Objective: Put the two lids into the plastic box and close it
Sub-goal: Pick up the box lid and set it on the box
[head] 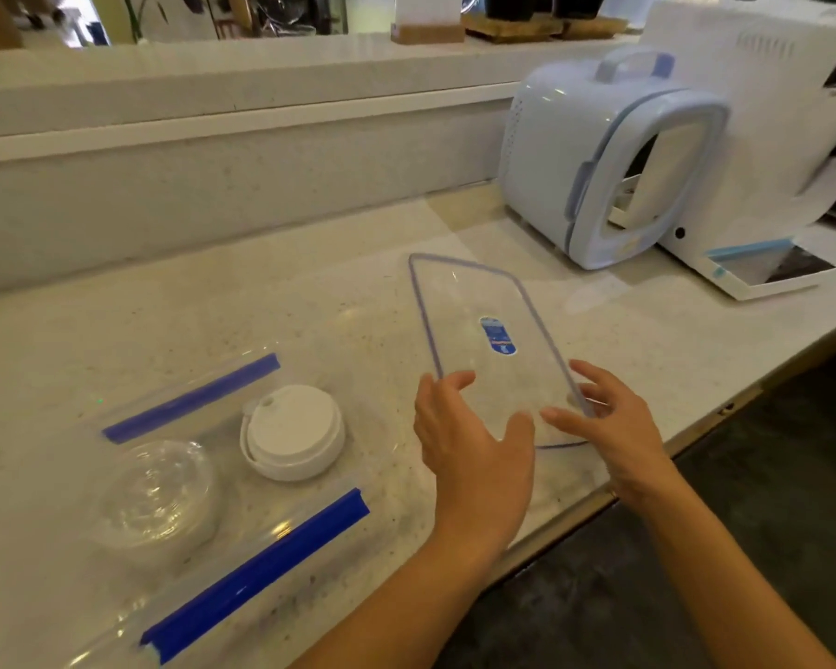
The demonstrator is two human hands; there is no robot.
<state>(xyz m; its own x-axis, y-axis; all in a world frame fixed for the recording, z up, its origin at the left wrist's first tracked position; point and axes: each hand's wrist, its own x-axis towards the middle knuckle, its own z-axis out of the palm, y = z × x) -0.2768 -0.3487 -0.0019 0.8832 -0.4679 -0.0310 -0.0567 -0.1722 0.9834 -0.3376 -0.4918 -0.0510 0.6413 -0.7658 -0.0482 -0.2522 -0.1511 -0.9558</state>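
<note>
Two hands, left (pixel 474 451) and right (pixel 609 427), grip the near end of a clear rectangular box cover (pixel 483 340); the open transparent plastic box (pixel 310 514) holding both lids lies to their left on the bench (pixel 358 292).

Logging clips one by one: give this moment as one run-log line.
stage: box lid in both hands | left hand, right hand at near end | white lid, clear lid in open plastic box | box not closed

Open counter (pixel 310 301) between box cover (pixel 483 340) and back wall; blue appliance (pixel 599 156) crowding the right.
</note>
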